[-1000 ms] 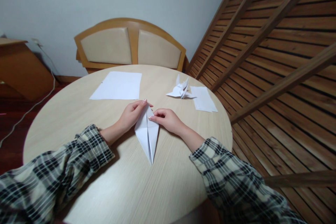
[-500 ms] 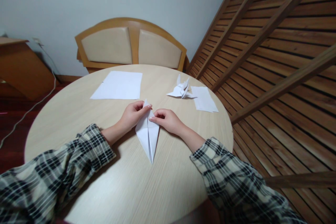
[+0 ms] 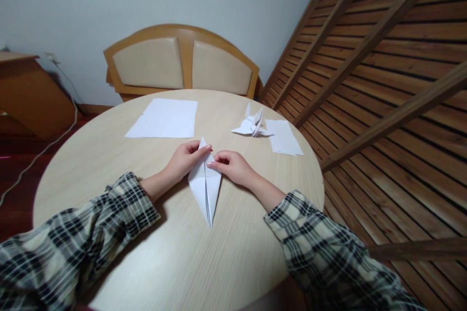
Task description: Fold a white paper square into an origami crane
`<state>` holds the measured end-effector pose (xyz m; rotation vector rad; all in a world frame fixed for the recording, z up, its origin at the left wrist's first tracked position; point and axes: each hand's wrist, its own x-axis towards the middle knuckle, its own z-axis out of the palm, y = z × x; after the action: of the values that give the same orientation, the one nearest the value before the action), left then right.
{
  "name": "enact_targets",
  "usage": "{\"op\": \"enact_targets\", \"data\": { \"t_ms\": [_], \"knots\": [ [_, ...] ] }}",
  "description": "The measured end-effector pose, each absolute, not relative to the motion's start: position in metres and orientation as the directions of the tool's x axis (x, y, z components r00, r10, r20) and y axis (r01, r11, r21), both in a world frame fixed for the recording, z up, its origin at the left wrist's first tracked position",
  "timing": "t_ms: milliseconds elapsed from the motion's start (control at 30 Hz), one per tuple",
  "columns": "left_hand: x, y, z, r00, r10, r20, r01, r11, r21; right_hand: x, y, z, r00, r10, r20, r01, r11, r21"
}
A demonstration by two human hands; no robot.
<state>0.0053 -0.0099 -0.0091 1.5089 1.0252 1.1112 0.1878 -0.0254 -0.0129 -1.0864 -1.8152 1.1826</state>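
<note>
A white folded paper (image 3: 205,182), a long kite shape with a split down its lower middle, is held between both hands with its narrow point towards me. My left hand (image 3: 184,159) grips its upper left edge, thumb on top near the far tip and fingers behind. On the upper right edge, my right hand (image 3: 234,167) pinches the paper between thumb and forefinger. Past the right hand, folded white paper cranes (image 3: 251,124) sit close together; how many, I cannot tell.
White paper sheets (image 3: 164,117) lie at the table's far left. Smaller paper pieces (image 3: 283,137) lie right of the cranes. The round wooden table (image 3: 175,262) has a padded headboard (image 3: 149,64) behind it and a slatted wooden frame (image 3: 383,82) along its right.
Almost nothing differs. The near point of the folded paper has shifted very slightly left; both hands keep the same hold.
</note>
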Motion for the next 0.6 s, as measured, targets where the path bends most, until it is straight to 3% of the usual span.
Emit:
{"op": "enact_targets", "data": {
  "t_ms": [600],
  "knots": [
    [0.0062, -0.013, -0.0063, 0.302, 0.929, 0.212, 0.165, -0.27, 0.949, 0.1879, -0.024, -0.018, -0.456, 0.869, 0.193, 0.321, 0.362, -0.875]
  ]
}}
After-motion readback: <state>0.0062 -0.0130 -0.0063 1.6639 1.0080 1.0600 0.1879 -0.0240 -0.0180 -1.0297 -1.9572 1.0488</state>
